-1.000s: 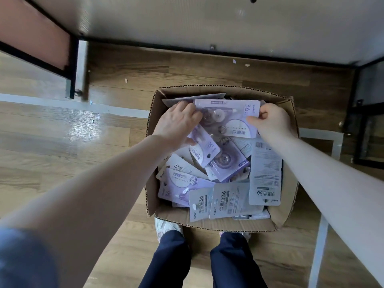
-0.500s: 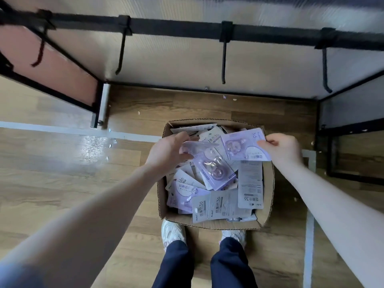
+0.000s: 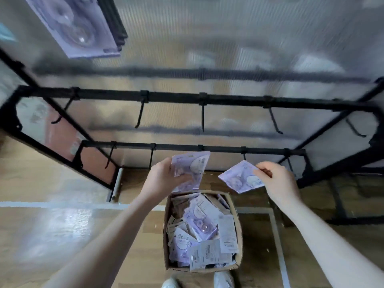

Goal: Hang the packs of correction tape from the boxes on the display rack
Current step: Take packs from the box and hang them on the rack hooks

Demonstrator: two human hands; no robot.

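Above the open cardboard box (image 3: 202, 267) on the wooden floor (image 3: 62, 225), in the head view, we hold up both hands with a lilac pack in each. Our left hand (image 3: 164, 179) grips a small bunch of correction tape packs (image 3: 192, 169), fingers curled round its lower left side, the cards standing nearly upright. Our right hand (image 3: 278, 181) pinches a single pack (image 3: 241, 179) by its right edge, and that pack lies tilted to the left of the hand, apart from the bunch. Below and between the hands the box is heaped with loose packs (image 3: 199, 231), some face up, some showing white backs. Beyond the hands stands the black display rack (image 3: 207, 99), with two rails of bare hooks (image 3: 202, 119) before a ribbed translucent panel. Far up to the left of the left hand hangs a set of hung packs (image 3: 76, 28), blurred. Under the box we see the toes of white shoes (image 3: 223, 280).
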